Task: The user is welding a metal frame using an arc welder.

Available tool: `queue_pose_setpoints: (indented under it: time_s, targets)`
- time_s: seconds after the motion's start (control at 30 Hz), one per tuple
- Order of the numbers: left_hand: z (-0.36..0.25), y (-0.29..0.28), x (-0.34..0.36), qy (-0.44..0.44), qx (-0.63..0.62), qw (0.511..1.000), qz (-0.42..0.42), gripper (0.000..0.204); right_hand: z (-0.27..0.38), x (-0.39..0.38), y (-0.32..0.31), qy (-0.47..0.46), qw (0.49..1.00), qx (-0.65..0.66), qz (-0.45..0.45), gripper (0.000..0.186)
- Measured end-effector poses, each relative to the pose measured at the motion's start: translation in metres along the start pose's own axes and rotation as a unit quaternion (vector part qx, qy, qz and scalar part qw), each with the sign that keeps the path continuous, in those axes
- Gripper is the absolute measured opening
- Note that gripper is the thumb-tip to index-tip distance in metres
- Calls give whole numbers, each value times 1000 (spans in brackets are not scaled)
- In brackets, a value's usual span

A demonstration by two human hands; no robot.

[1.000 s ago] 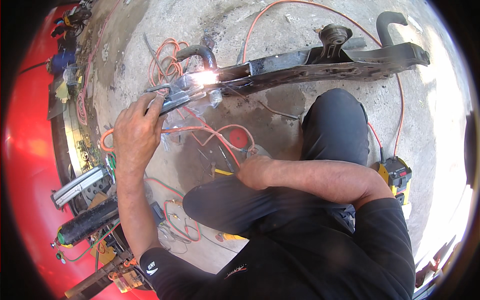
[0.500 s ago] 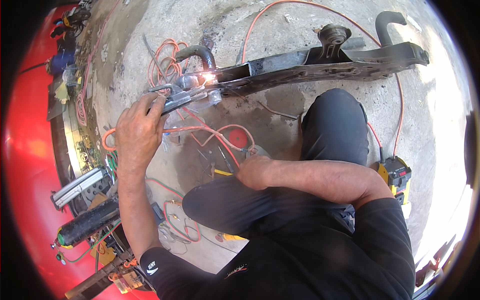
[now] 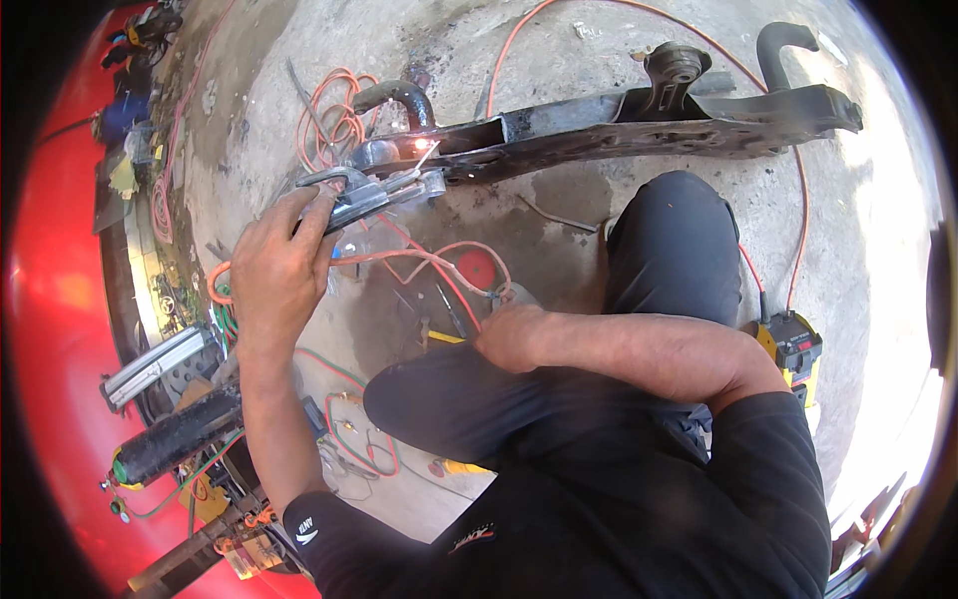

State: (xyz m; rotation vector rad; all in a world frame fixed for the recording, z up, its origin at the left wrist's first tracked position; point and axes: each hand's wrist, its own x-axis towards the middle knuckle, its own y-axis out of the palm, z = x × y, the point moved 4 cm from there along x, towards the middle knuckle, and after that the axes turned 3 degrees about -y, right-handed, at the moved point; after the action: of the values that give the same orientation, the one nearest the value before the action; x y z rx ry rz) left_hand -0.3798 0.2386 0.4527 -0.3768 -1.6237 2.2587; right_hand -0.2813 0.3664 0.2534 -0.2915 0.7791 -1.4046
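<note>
My left hand [image 3: 284, 255] is closed round a dark metal welding clamp [image 3: 357, 203], whose jaws hold a thin pale welding rod [image 3: 419, 168]. The rod's tip is close to a small glowing spot at the left end of a long dark steel beam [image 3: 569, 135]; whether they touch, I cannot tell. Beside the folded leg, my right hand [image 3: 511, 334] is curled round an orange cable [image 3: 464, 248] that loops across the floor. Its fingers are partly hidden.
A bent pipe [image 3: 404, 98] rises from the beam's left end, another [image 3: 783, 50] from its right. A red disc [image 3: 476, 270] lies near my right hand. At right stands a yellow-and-black machine [image 3: 793, 349]; at left lies a black gas cylinder [image 3: 180, 434].
The bright flare at the beam's left end has shrunk to a small glow. My left hand and the clamp have barely moved. The right hand stays in place.
</note>
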Motion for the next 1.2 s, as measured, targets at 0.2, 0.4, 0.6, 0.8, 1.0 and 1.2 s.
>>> queue_pose_setpoints:
  time_s: [0.2, 0.4, 0.6, 0.8, 1.0, 1.2]
  targets:
    - [4, 26, -15, -7, -12, 1000, -12, 41, -3, 11, 12, -22, 1000, -4, -13, 24]
    - [8, 39, -20, -15, -7, 999, -49, 45, -6, 16, 19, -30, 998, -26, -47, 24]
    - [13, 47, -19, -31, -21, 998, -41, 44, -6, 20, 19, -23, 999, -23, -35, 26]
    - [16, 48, -20, -27, -20, 998, -49, 47, -5, 19, 15, -19, 999, -17, -20, 26]
    - [19, 48, -20, -23, -17, 998, -50, 46, -6, 20, 16, -19, 1000, -11, -23, 25]
    - [19, 46, -17, -28, -18, 999, -40, 43, -5, 18, 17, -14, 999, -19, -25, 24]
